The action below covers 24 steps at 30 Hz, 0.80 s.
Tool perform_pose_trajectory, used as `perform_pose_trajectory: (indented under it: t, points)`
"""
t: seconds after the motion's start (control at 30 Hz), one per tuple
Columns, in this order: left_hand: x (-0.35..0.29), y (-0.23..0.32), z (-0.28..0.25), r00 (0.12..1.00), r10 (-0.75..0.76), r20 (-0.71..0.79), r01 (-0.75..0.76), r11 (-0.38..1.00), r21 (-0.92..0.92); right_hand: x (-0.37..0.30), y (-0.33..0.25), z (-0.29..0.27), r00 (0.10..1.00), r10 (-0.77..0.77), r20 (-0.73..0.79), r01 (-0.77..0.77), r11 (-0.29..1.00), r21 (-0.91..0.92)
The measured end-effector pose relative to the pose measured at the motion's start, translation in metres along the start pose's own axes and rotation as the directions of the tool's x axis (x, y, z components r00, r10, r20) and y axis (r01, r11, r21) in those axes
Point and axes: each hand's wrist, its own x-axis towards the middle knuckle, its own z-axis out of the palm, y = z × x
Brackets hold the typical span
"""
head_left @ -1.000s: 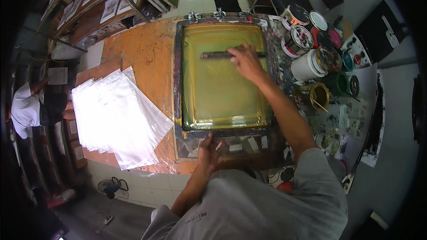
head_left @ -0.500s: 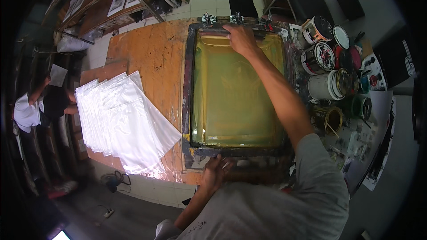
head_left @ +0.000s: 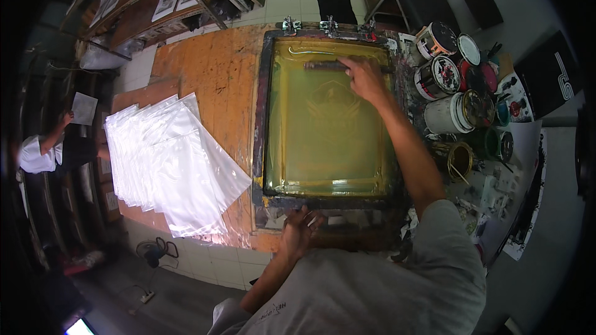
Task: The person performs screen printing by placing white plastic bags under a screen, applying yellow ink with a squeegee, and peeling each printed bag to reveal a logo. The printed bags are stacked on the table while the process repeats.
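A squeegee [head_left: 338,66] is gripped by the right hand [head_left: 365,78] at the far end of a yellow screen frame [head_left: 261,130], while the frame's near edge is pressed by the left hand [head_left: 299,231], fingers curled.

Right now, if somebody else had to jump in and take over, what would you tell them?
Right hand: on the squeegee, which lies across the far end of the yellow printing screen, close to the hinge clamps.
Left hand: fingers pressing the near edge of the screen frame, holding it flat on the wooden table.
Nearby: a fanned stack of clear plastic bags to the left, open ink cans to the right.
Done: the squeegee sits at the far end.
Left: I cannot see under the mesh, so check the print before lifting the frame.
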Motion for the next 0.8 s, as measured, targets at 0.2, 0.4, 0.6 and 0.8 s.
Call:
perform_pose_trajectory:
  t: [0.2, 0.4, 0.6, 0.8]
  points:
    - [0.002, -0.010, -0.004, 0.990, 0.134, 0.044, -0.135, 0.991, 0.020, 0.005, 0.001, 0.019, 0.999, 0.019, -0.038, -0.024, 0.988, -0.150]
    - [-0.002, -0.010, 0.006, 0.988, 0.153, 0.033, -0.154, 0.986, 0.056, -0.106, -0.089, 0.022, 0.999, 0.014, -0.034, -0.016, 0.997, -0.077]
    - [-0.009, -0.010, 0.015, 0.979, 0.187, 0.084, -0.195, 0.975, 0.104, -0.253, -0.193, -0.019, 0.997, 0.014, -0.080, -0.009, 0.998, 0.065]
    - [0.023, -0.024, -0.012, 0.978, 0.190, 0.087, -0.199, 0.974, 0.109, -0.250, -0.198, -0.037, 0.978, 0.100, 0.184, -0.115, 0.991, 0.070]
